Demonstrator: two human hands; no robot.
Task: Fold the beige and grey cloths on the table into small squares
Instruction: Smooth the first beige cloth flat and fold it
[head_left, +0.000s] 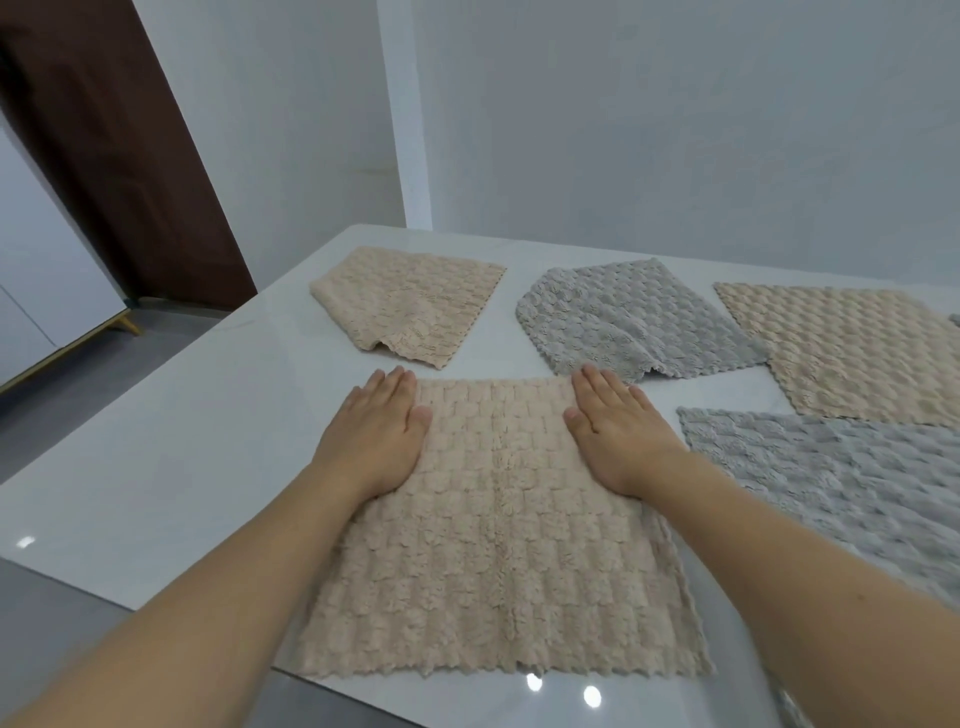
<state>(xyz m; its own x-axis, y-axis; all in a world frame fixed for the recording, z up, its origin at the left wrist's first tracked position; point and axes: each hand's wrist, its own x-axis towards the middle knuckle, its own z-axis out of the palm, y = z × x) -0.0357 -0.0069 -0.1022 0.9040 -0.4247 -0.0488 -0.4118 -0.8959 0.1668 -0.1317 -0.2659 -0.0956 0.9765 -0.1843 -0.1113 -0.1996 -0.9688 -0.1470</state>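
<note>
I'm looking past a glossy white counter (171, 467) with bright spots of light (562, 688) glinting near its front edge. Behind it stand plain pale grey walls (675, 130), with a narrow pillar (402, 114) running up from the far corner. On the left there's a dark brown door (114, 156), a grey tiled floor (78, 410), and a white cabinet (47, 291) on a slanted wooden leg (126, 325).

Both hands (371, 431) (621, 431) flat, fingers straight
</note>
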